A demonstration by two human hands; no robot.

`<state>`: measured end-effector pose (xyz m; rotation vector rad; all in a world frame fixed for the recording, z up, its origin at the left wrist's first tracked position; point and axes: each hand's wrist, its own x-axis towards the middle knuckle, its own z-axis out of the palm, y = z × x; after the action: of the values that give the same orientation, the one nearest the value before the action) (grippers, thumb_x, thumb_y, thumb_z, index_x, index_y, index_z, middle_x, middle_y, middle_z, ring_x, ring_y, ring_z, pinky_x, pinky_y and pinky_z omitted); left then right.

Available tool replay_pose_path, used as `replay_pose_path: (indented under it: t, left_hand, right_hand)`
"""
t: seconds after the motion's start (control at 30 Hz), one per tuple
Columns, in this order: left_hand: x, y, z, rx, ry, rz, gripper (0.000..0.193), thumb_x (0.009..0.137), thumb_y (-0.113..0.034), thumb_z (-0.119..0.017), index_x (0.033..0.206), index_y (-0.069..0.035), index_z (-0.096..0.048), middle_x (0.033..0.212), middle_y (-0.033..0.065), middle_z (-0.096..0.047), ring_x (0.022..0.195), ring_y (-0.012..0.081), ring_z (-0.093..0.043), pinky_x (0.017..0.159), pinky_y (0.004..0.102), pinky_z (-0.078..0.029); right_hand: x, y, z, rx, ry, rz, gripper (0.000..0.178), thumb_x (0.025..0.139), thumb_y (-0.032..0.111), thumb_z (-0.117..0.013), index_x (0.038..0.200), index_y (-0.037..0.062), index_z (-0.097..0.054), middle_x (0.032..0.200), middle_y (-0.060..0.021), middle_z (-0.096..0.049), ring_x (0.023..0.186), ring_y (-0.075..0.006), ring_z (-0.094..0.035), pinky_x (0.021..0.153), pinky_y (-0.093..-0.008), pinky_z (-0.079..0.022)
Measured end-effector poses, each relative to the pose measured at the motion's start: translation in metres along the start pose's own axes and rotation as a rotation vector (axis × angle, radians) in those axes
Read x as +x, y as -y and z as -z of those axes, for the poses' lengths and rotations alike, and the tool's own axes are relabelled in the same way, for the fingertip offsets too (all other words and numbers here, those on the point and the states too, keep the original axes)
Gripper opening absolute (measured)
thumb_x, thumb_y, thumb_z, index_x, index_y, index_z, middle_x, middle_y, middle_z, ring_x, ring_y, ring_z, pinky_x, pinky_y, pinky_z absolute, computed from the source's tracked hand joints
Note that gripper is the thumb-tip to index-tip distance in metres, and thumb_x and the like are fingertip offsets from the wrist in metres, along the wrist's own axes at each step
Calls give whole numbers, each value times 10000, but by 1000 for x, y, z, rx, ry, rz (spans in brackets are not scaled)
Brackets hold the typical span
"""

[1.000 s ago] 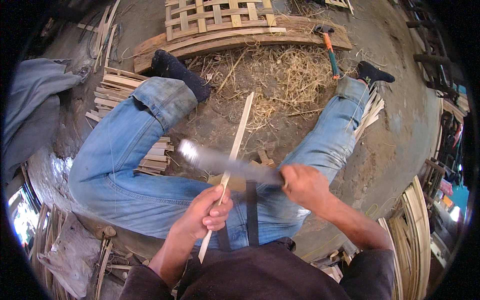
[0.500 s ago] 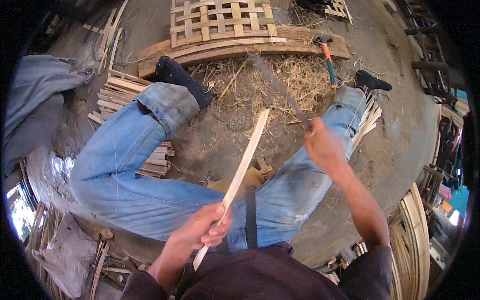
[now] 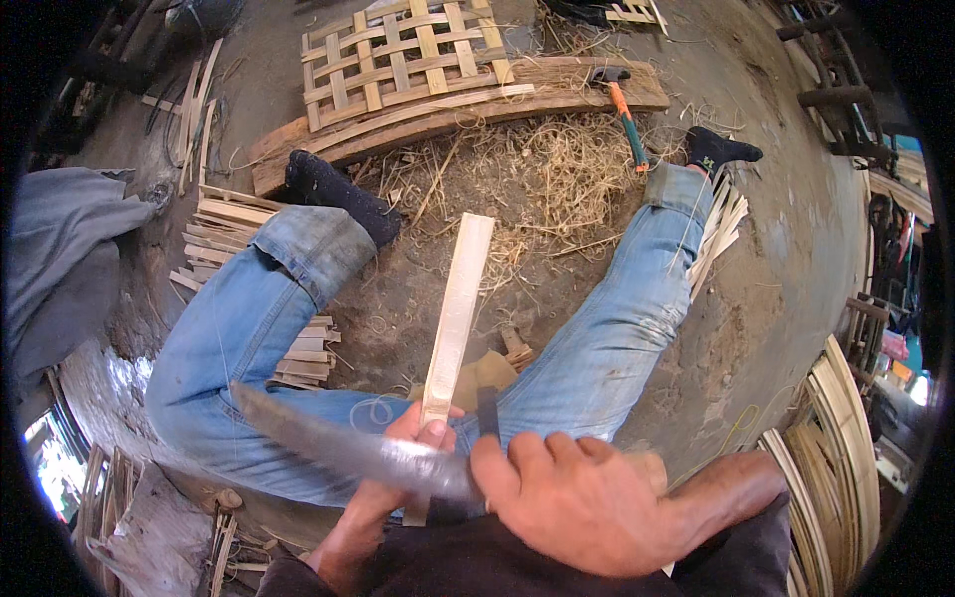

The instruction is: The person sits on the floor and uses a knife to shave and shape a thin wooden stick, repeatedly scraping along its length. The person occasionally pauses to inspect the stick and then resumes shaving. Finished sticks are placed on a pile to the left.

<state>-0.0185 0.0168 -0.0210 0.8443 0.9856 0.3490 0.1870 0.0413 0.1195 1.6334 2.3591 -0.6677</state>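
Observation:
A pale, flat bamboo strip (image 3: pixel 460 308) stands up from my left hand (image 3: pixel 404 428), which is closed round its lower part. My right hand (image 3: pixel 582 502) is a fist round the handle of a large knife (image 3: pixel 343 436); the handle itself is mostly hidden by the fingers. The broad, curved blade points left and crosses in front of my left hand and the strip's lower end, blurred by motion. Whether the edge touches the strip I cannot tell.
Beyond my feet, a woven bamboo lattice (image 3: pixel 398 62) lies against a wooden plank (image 3: pixel 557 85). A hammer (image 3: pixel 625 119) with an orange and green handle leans there. Shavings (image 3: pixel 587 179) cover the floor between my legs. Cut strips (image 3: pixel 224 234) are piled beside my left leg.
The knife has swung from beyond my right knee back toward my body, its blade turned to the left across my left hand. The bamboo strip has turned more upright, its broad side showing.

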Motion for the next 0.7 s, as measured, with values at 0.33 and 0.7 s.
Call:
replay_pose_path:
  t: [0.33,0.7]
  left_hand:
    - [-2,-10,-6,-66,-88,251,319,1045,-277,-387,1076,-1,-545,707,5,-494,573,62,-440,502,229,-388]
    - [0,-15,8,-264,-57,429,358,1037,-339,-395,974,-25,-555,679,1,-498,530,85,-499,489,257,-425]
  right_hand:
    - [7,-64,-91,-3,98,38,153,851,83,-512,992,26,-511,798,-136,-618,700,-325,-673,595,-413,-557]
    - [2,-80,-126,107,54,46,93,870,105,-488,924,31,-506,828,-186,-632,698,-390,-645,617,-465,-530]
